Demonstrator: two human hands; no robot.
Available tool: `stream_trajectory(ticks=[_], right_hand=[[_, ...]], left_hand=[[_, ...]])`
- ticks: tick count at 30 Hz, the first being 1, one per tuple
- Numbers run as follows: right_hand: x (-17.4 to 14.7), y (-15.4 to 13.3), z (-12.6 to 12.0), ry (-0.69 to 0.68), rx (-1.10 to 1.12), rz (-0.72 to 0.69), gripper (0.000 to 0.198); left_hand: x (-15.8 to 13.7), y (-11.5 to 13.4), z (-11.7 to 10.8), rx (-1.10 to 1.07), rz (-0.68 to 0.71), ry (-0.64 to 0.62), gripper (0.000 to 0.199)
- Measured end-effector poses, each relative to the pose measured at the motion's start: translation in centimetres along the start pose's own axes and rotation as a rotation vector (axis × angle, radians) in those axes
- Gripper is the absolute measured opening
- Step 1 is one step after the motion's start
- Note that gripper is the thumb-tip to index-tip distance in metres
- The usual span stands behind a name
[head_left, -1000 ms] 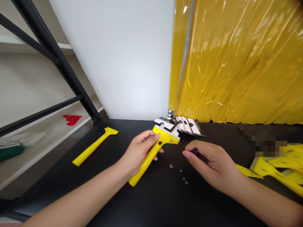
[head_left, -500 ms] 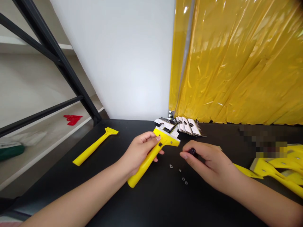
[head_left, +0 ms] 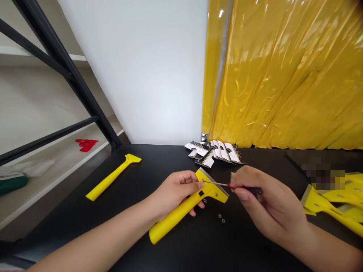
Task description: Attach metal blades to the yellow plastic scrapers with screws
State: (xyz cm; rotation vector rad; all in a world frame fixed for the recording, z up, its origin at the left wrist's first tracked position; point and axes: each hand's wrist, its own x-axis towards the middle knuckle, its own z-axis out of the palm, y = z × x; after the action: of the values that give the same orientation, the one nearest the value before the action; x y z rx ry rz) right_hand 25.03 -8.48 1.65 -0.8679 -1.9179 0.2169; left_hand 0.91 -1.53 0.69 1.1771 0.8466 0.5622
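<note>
My left hand (head_left: 178, 192) is closed around a yellow scraper (head_left: 177, 216), near its wide head with a metal blade edge. Its thumb presses beside a screw hole on the head. Between the fingers of my right hand (head_left: 272, 204) is a screwdriver (head_left: 246, 188) with a dark and red handle. The thin shaft points left, and its tip meets the scraper head by the left thumb. A screw sits at the other side of the head. Below the blade, two small metal nuts (head_left: 221, 218) lie on the black table (head_left: 198, 249). Loose screws are partly hidden behind the scraper.
Another yellow scraper body (head_left: 110, 179) lies at the left of the table. Several yellow scrapers (head_left: 326, 204) are piled at the right. Folded printed cards (head_left: 224, 152) lie at the back. A red item (head_left: 86, 144) is on the shelf beyond the black frame (head_left: 76, 81).
My right hand has turned the screwdriver so its shaft shows, with its tip at the scraper head. The left hand has brought the scraper slightly right and nearer, tilting its head.
</note>
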Motion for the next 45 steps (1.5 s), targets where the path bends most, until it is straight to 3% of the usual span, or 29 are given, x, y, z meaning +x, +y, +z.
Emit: stream_trajectory(ticks=[16, 25, 29, 34, 45], right_hand=[[0.6, 0.3, 0.3, -0.015, -0.046, -0.159, 0.013], [1.1, 0.7, 0.2, -0.074, -0.344, -0.192, 0.018], [1.2, 0.7, 0.2, -0.108, -0.505, -0.158, 0.002], [1.1, 0.6, 0.4, -0.106, -0.614, -0.077, 0.013], [0.6, 0.3, 1.1, -0.151, -0.628, 0.027, 0.026]], left_hand=[[0.0, -0.2, 0.1, -0.026, -0.021, 0.007, 0.029], [0.1, 0.2, 0.0, 0.028, 0.047, 0.136, 0.031], [0.3, 0.7, -0.4, 0.086, 0.121, 0.231, 0.029], [0.2, 0.8, -0.5, 0.175, 0.165, 0.287, 0.028], [0.4, 0.3, -0.9, 0.316, 0.201, 0.333, 0.026]])
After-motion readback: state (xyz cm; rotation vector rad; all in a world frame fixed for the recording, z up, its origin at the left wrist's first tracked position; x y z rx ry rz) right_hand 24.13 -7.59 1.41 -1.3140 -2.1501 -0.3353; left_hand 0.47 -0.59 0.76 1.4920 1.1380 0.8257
